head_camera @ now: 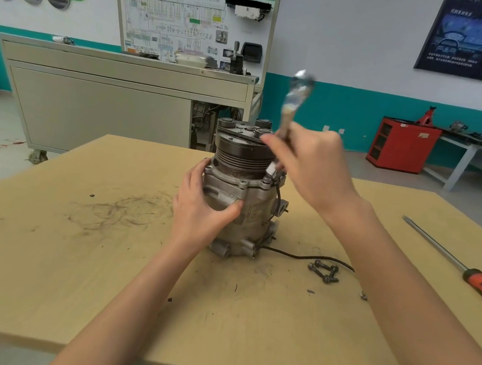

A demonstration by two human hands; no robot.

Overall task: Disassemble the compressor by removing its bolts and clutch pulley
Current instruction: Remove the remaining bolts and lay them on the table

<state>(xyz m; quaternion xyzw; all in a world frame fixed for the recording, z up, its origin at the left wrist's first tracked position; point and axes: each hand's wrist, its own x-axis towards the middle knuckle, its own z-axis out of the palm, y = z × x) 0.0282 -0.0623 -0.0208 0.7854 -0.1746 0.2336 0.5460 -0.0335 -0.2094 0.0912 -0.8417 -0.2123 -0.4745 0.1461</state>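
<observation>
Head view: heavily blurred wrench (297,97)

ratchet (296,98) motion-blurred, screwdriver (461,269) handle cut off by edge

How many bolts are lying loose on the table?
3 bolts, heaped together on the table right of the compressor, beside the black wire. They overlap, so another may be hidden.

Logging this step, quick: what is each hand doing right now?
Left hand: grips the compressor by its side.
Right hand: grips a blurred ratchet wrench.
</observation>
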